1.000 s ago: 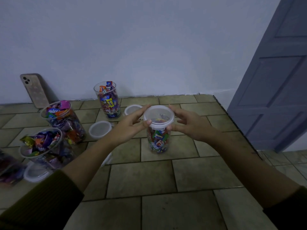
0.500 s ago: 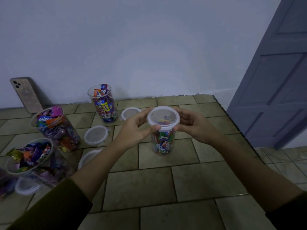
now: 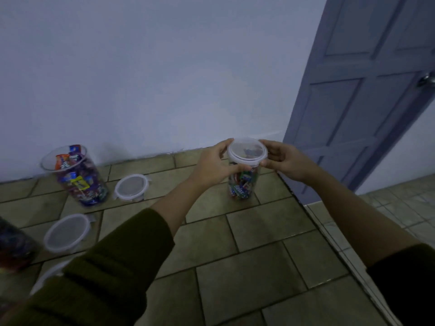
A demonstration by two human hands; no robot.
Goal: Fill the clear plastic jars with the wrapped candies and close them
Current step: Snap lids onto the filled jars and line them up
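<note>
Left hand (image 3: 211, 164) and right hand (image 3: 286, 162) curled around lid (image 3: 247, 151), atop candy-filled jar (image 3: 242, 184)

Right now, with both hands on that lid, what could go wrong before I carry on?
1. The jar appears to stand near the right edge of the tiled surface; a sideways push while pressing could tip it off.
2. I cannot tell whether the lid is seated all round. The left hand and right hand hold only its rim, so lifting by that grip might pop it off and spill the candies.
</note>
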